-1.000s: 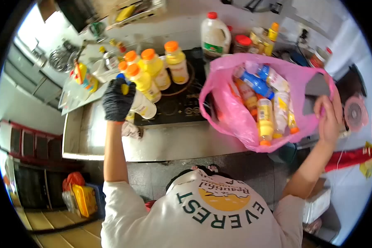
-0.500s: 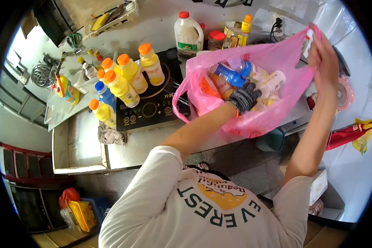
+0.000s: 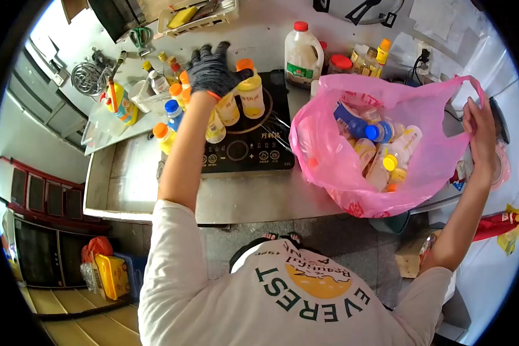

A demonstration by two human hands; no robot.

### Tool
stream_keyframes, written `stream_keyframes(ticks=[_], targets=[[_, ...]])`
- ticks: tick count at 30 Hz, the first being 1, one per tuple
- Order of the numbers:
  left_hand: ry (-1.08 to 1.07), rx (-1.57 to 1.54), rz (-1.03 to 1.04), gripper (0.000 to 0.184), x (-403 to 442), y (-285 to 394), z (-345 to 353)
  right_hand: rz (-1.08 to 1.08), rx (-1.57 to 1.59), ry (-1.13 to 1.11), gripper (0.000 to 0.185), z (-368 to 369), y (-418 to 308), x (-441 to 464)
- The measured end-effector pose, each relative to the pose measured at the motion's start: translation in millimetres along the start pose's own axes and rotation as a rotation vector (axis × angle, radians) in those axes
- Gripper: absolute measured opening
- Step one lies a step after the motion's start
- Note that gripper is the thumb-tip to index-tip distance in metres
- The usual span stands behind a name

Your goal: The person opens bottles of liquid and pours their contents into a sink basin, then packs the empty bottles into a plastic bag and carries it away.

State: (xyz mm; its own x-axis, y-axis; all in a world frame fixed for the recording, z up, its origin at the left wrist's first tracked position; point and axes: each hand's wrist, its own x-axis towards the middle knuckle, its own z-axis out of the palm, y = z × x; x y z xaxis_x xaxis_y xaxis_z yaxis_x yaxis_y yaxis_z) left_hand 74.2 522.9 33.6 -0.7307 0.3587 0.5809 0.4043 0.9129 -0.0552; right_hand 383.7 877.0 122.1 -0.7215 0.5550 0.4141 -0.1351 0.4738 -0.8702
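Note:
My left hand (image 3: 216, 69), in a dark knitted glove, is spread over a group of yellow bottles with orange caps. Its thumb points toward the cap of a pale yellow bottle (image 3: 251, 98); whether they touch I cannot tell. Beside the group stand a blue-capped bottle (image 3: 173, 116) and another orange-capped bottle (image 3: 165, 138). My bare right hand (image 3: 478, 130) grips the handle side of a pink plastic bag (image 3: 363, 199), holding its mouth wide. Inside lie several bottles, among them a blue one (image 3: 350, 122) and a white one (image 3: 408, 141).
Under some of the bottles is a black induction cooktop (image 3: 248, 164). Behind the bag stand a red-capped jug (image 3: 301, 57) and a red-lidded jar (image 3: 340, 64). A spray bottle (image 3: 123, 104) is at the left, and a utensil rack (image 3: 228, 12) hangs on the wall.
My left hand has come out of the pink bag and moved left to above the yellow bottles. My right hand still grips the bag, now lower, and more of its contents shows.

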Motion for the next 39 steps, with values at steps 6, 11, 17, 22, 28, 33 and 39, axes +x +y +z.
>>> stream_keyframes(ticks=[6, 11, 17, 22, 28, 33, 39], targets=[[-0.487, -0.122, -0.166, 0.102, 29.1, 6.9, 16.5, -0.022, 0.026, -0.042, 0.048, 8.5, 3.1, -3.4], [-0.474, -0.073, -0.275, 0.092, 31.1, 27.7, 32.8, -0.024, -0.011, -0.04, 0.046, 15.9, -2.6, -9.0], [-0.433, -0.16, -0.017, 0.067, 27.6, 24.7, 47.2, -0.019, -0.032, 0.012, 0.046, 17.8, -3.7, -17.3], [-0.153, -0.266, 0.168, 0.059, 18.6, 19.4, 44.3, -0.027, 0.022, -0.024, 0.048, 12.3, -2.8, -17.7], [0.123, -0.365, 0.405, 0.05, 56.2, 36.4, -80.3, -0.035, 0.008, -0.006, 0.047, 11.8, 0.2, -14.6], [0.063, -0.968, 0.538, 0.031, 64.7, 24.2, -127.5, -0.054, 0.034, -0.011, 0.046, 11.4, 5.4, -10.7], [0.187, -1.062, 0.637, 0.041, -22.0, 194.6, -104.9, -0.061, 0.069, -0.007, 0.045, 13.2, -6.1, -10.1]])
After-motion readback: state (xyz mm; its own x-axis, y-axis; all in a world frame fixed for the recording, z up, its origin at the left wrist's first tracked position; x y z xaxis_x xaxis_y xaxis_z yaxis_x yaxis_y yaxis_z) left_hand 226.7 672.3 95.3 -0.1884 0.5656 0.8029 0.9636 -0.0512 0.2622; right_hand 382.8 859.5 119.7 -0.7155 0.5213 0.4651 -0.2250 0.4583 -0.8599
